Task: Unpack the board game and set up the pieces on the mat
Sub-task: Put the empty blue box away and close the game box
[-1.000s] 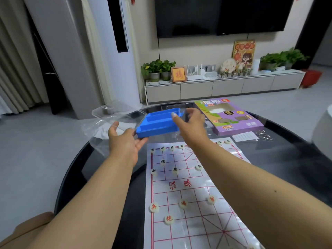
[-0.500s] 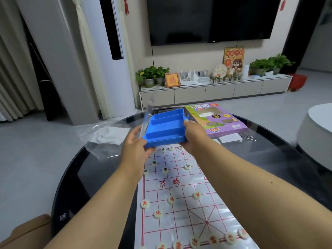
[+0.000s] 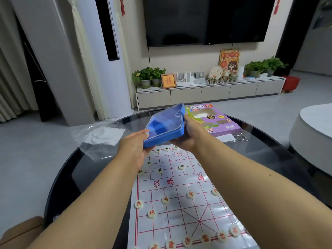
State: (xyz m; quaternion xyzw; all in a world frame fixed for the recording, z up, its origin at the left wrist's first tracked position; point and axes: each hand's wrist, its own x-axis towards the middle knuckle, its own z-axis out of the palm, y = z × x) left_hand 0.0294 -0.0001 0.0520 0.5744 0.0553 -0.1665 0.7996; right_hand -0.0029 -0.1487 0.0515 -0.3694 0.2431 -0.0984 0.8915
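- The left hand [image 3: 136, 150] pinched the near left corner of the blue piece tray [image 3: 164, 125], thumb on top of the clear lid [image 3: 167, 123] and fingers [image 3: 150, 149] curled beneath the base.
- The right hand [image 3: 186, 135] gripped the tray's right side, its thumb lying along the edge by the lid's clasp end; its fingers were hidden underneath, so how far they wrapped could not be told.
- The tray hung tilted in the air, far end raised, above the far edge of the chess mat [image 3: 181, 191] and clear of the worktop [image 3: 269, 159].
- Judged from its thin moulded walls and see-through compartments, the tray looked light, stiff and nearly empty; two opposite edges gave a steady hold, while the glossy lid seemed slippery and likely to flex or pop if squeezed in the middle.
- Round pale chess pieces [image 3: 166, 199] already stood on the mat's line crossings, red-lettered ones nearer, dark-lettered ones farther; being small and smooth, they seemed easy to knock astray.
- The thin mat would probably slide or curl on the glossy dark worktop.
- Beyond lay the purple game box [image 3: 221, 126], and a crumpled clear plastic bag [image 3: 100, 137] at the left.
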